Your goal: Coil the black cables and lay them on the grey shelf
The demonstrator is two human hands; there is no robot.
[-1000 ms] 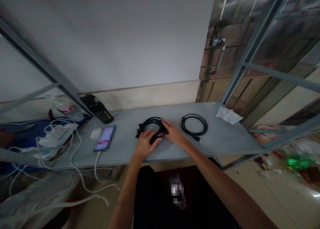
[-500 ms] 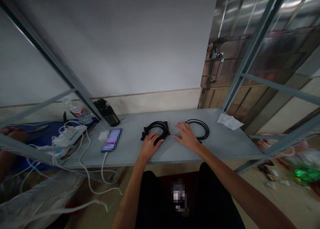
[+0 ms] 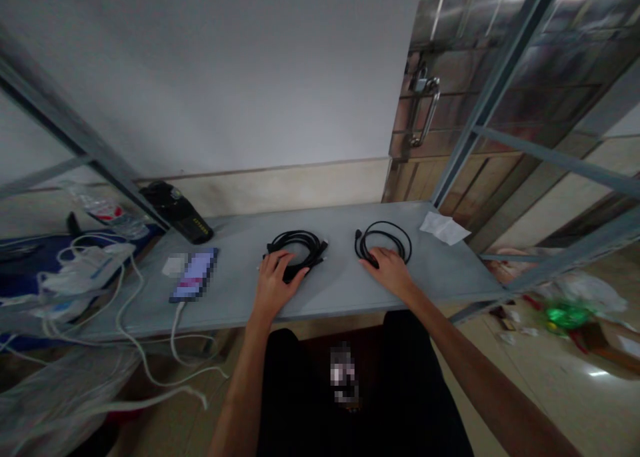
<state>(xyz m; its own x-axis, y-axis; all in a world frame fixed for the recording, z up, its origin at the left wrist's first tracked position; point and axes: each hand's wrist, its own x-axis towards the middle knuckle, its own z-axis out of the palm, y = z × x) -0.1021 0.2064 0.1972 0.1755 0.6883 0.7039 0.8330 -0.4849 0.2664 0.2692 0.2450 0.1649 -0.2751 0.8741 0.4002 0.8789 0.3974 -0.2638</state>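
Two black coiled cables lie side by side on a grey metal shelf. The thicker cable coil (image 3: pixel 311 240), with several loops and connector ends at its right, has my left hand (image 3: pixel 274 280) on its near left side. My left thumb and fingers curve around that part of the bundle. My right hand (image 3: pixel 393 272) is at the near left side of the thinner cable coil (image 3: pixel 404 236), fingers and thumb closed over its loops. A plug end stands out at that coil's upper left. The parts of both cables beneath my hands are hidden.
The grey shelf (image 3: pixel 335 300) has upright metal posts. At its left are a phone (image 3: pixel 196 274) on a white cord and a black bottle (image 3: pixel 177 212). White paper (image 3: pixel 445 228) lies at the right. Farther left are a plastic bottle (image 3: pixel 113 210) and tangled white cords (image 3: pixel 120 310).
My right hand has moved from the gap between the coils onto the thinner coil. My left hand has shifted to the thicker coil's left side. The view has turned slightly right.
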